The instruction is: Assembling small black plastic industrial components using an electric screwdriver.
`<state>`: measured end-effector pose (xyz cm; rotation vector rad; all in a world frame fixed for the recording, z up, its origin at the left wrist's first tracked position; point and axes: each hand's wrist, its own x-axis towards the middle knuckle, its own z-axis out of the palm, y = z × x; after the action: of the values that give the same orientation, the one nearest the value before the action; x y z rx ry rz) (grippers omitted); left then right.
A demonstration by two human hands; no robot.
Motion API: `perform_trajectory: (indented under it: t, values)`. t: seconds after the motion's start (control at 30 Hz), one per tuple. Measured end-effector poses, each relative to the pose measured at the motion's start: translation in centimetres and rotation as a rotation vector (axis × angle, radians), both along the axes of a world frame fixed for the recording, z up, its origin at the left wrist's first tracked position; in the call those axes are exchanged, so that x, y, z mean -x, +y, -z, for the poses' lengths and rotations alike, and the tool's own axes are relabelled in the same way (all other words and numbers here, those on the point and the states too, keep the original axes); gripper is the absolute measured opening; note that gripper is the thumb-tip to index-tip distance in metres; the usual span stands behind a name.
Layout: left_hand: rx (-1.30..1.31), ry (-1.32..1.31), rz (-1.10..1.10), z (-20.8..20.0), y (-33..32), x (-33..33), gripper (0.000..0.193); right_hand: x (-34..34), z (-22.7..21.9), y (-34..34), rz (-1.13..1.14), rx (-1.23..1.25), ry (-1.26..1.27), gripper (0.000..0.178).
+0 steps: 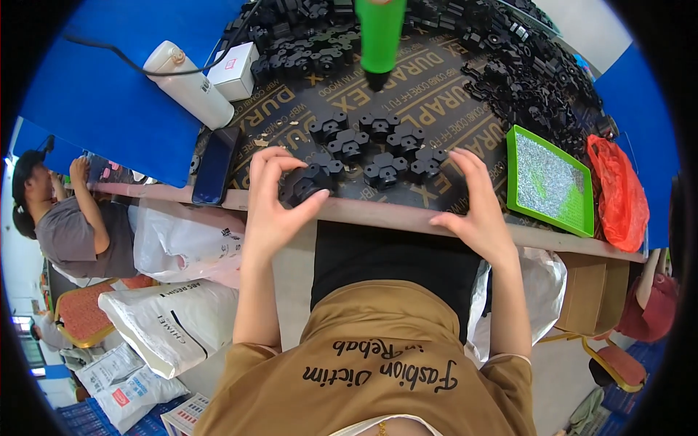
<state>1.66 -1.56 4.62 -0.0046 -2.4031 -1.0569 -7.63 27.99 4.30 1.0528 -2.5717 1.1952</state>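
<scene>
My left hand [275, 195] has its thumb and fingers round a black hexagonal plastic part [305, 186] at the near edge of the table. A cluster of several similar black parts [385, 168] sits just to the right of it, with screw holes and recesses showing on their tops. At the right side of the cluster, my right hand [476, 207] is open, thumb and fingers spread. Its fingertips come close to the rightmost part [429, 164]; whether they touch it, I cannot tell. Above the cluster hangs a green electric screwdriver [380, 40], black tip pointing down.
A green tray of small silvery screws [549, 182] lies at the right beside a red plastic bag [618, 190]. Black parts [531, 80] pile up at the back. To the left are a phone [217, 166], white bottle [190, 86] and white box [234, 71]. Another person [73, 218] sits far left.
</scene>
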Motion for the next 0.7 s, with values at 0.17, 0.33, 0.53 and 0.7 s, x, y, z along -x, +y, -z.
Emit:
perform_trajectory:
  t: [0.17,0.33,0.53,0.7]
  values:
    - [-0.046,-0.140,0.289,1.7,-1.7,1.5,0.046,0.9,-0.3,-3.8,-0.039,-0.084,0.030,0.091]
    - [0.117,-0.244,0.386,0.2,-0.1,3.2,0.080,1.1,-0.5,-6.5,-0.010,-0.201,0.086,0.091]
    - [0.277,-0.267,0.393,-0.9,1.7,4.4,0.090,1.6,-1.5,-8.4,-0.003,-0.336,0.051,0.079]
    - [0.185,-0.302,0.427,-1.3,2.1,4.9,0.089,2.9,-0.4,-7.7,-0.039,-0.239,0.056,0.068]
